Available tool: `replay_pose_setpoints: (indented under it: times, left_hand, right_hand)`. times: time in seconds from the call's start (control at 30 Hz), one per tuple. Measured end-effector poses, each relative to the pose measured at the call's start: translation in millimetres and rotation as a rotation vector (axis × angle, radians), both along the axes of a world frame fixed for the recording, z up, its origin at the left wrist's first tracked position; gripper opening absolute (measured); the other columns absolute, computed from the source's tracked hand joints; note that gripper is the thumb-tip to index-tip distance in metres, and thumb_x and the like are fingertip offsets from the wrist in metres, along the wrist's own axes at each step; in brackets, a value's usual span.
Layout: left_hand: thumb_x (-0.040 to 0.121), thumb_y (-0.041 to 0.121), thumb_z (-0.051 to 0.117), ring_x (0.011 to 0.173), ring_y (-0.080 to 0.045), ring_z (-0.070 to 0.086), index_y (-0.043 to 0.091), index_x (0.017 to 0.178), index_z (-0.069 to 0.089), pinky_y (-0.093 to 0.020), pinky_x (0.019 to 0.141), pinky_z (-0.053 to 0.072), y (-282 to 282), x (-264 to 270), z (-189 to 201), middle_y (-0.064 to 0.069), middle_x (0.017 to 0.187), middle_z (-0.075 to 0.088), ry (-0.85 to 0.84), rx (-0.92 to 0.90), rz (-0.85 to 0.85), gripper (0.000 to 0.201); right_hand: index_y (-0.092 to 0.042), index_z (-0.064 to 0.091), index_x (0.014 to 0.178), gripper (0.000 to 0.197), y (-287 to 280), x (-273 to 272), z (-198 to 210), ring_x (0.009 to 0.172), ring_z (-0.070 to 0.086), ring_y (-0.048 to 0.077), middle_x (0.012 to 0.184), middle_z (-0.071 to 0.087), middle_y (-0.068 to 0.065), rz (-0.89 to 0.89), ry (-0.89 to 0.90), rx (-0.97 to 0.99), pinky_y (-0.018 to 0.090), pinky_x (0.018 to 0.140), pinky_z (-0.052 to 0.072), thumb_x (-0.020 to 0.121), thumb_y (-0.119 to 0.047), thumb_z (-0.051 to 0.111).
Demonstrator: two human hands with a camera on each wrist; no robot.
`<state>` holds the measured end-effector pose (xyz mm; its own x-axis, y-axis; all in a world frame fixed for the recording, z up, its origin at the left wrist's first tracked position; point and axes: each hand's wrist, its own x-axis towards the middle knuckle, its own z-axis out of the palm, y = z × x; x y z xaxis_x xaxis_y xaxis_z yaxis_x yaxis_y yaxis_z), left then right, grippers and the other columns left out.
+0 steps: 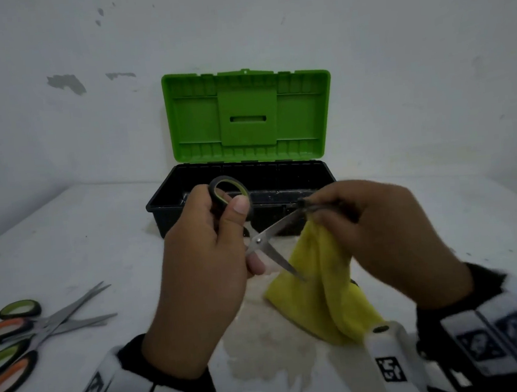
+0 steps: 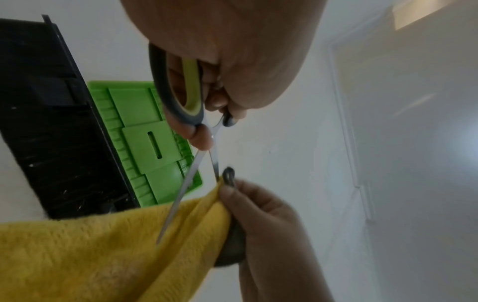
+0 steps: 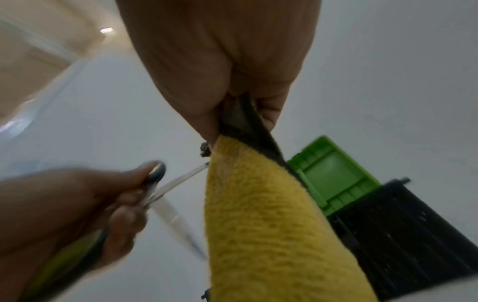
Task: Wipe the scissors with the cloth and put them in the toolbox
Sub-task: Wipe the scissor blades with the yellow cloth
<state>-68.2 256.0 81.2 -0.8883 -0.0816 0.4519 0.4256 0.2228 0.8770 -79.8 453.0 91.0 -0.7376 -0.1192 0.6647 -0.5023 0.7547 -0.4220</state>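
Note:
My left hand [image 1: 206, 256] grips the handles of green-and-grey scissors [image 1: 266, 242] held above the table, blades spread apart. One blade points down toward the table; the other runs up to the right into the yellow cloth [image 1: 324, 287]. My right hand [image 1: 375, 226] pinches that cloth around the upper blade's tip, and the rest of the cloth hangs down. In the left wrist view the scissors [image 2: 186, 183] cross in front of the cloth [image 2: 103, 251]. In the right wrist view the cloth [image 3: 264, 224] hangs from my fingers. The toolbox [image 1: 245, 197], black with a raised green lid, stands open just behind both hands.
Two more pairs of scissors [image 1: 34, 328], one green-handled and one orange-handled, lie crossed at the table's left front edge. A pale stain [image 1: 264, 345] marks the white tabletop between my wrists. A white wall rises right behind the toolbox.

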Motion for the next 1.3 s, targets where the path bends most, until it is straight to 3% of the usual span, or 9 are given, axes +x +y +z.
replay_pose_setpoints:
  times: [0.07, 0.17, 0.3, 0.53, 0.7, 0.87, 1.07, 1.2, 1.3]
  left_hand:
    - [0.099, 0.032, 0.046, 0.043, -0.020, 0.063, 0.013, 0.094, 0.055, -0.024, 0.042, 0.050, -7.8, -1.9, 2.1, -0.023, 0.069, 0.061, -0.035, 0.027, -0.029, 0.022]
    - [0.100, 0.029, 0.048, 0.043, -0.025, 0.061, 0.012, 0.096, 0.059, -0.030, 0.044, 0.050, -15.3, -2.3, 6.4, -0.025, 0.068, 0.061, -0.133, 0.065, -0.131, 0.020]
    - [0.100, 0.028, 0.049, 0.045, -0.029, 0.061, 0.014, 0.092, 0.058, -0.035, 0.048, 0.051, -11.8, -3.9, 5.0, -0.007, 0.051, 0.059, -0.268, 0.028, -0.265, 0.019]
    - [0.100, 0.028, 0.049, 0.048, -0.035, 0.061, 0.011, 0.092, 0.058, -0.037, 0.050, 0.052, 3.2, -11.3, -7.2, -0.004, 0.051, 0.058, -0.356, 0.024, -0.319, 0.021]
    - [0.101, 0.028, 0.048, 0.050, -0.035, 0.063, 0.012, 0.095, 0.059, -0.039, 0.051, 0.052, -3.9, -19.2, -3.2, 0.003, 0.052, 0.059, -0.305, 0.029, -0.258, 0.021]
    - [0.101, 0.028, 0.048, 0.051, -0.035, 0.064, 0.012, 0.097, 0.058, -0.045, 0.053, 0.054, -10.7, -24.2, 3.2, -0.016, 0.070, 0.067, -0.219, -0.067, -0.250, 0.020]
    - [0.099, 0.024, 0.050, 0.049, -0.037, 0.063, 0.005, 0.097, 0.054, -0.049, 0.049, 0.052, -7.6, -23.3, 12.1, -0.014, 0.065, 0.061, -0.069, -0.111, -0.296, 0.020]
    - [0.098, 0.025, 0.049, 0.047, -0.033, 0.062, 0.007, 0.095, 0.053, -0.042, 0.047, 0.053, -4.3, -23.3, 16.7, -0.010, 0.057, 0.062, 0.005, -0.146, -0.312, 0.019]
    - [0.098, 0.023, 0.051, 0.045, -0.031, 0.061, 0.011, 0.091, 0.054, -0.041, 0.045, 0.054, -0.5, -26.8, 19.1, -0.001, 0.057, 0.063, 0.030, -0.177, -0.330, 0.014]
  right_hand:
    - [-0.022, 0.073, 0.087, 0.009, 19.6, -8.7, 3.9, 0.063, 0.068, 0.006, 0.074, 0.071, -0.013, -0.095, -0.205, -0.133, 0.029, 0.060, 0.059, 0.085, -0.014, 0.073]
    - [-0.010, 0.066, 0.091, 0.002, 44.8, -21.2, 6.8, 0.048, 0.067, 0.012, 0.070, 0.072, 0.001, -0.202, -0.413, -0.281, 0.018, 0.039, 0.049, 0.092, -0.013, 0.067]
    - [-0.005, 0.061, 0.098, 0.008, 55.9, -31.9, 13.2, 0.041, 0.064, 0.011, 0.071, 0.071, 0.011, -0.246, -0.386, -0.400, 0.016, 0.035, 0.043, 0.095, -0.013, 0.062]
    - [-0.015, 0.054, 0.094, 0.005, 13.1, -15.3, 28.1, 0.052, 0.064, 0.008, 0.065, 0.070, -0.002, 0.132, -0.263, -0.385, 0.018, 0.050, 0.048, 0.098, -0.014, 0.057]
    - [-0.012, 0.054, 0.096, 0.004, 0.1, 3.3, 20.0, 0.075, 0.063, 0.029, 0.083, 0.066, 0.009, 0.569, -0.430, -0.307, 0.038, 0.068, 0.054, 0.096, -0.015, 0.057]
    - [-0.004, 0.068, 0.085, 0.044, 1.5, 6.5, 17.8, 0.072, 0.065, 0.018, 0.079, 0.068, 0.007, 0.554, -0.389, -0.141, 0.028, 0.067, 0.053, 0.099, -0.040, 0.046]
    - [-0.018, 0.061, 0.089, 0.028, -2.4, -0.6, 9.9, 0.069, 0.063, 0.013, 0.081, 0.064, -0.006, 0.386, -0.217, -0.009, 0.022, 0.059, 0.053, 0.075, -0.027, 0.084]
    - [-0.021, 0.071, 0.094, 0.024, -8.7, -6.3, 8.0, 0.078, 0.066, 0.006, 0.086, 0.069, -0.013, 0.321, -0.153, 0.021, 0.015, 0.064, 0.051, 0.076, -0.030, 0.083]
    - [-0.019, 0.079, 0.087, 0.011, -11.7, -13.2, 9.5, 0.071, 0.068, 0.006, 0.077, 0.074, -0.011, 0.342, -0.200, 0.043, 0.024, 0.062, 0.054, 0.080, -0.027, 0.080]
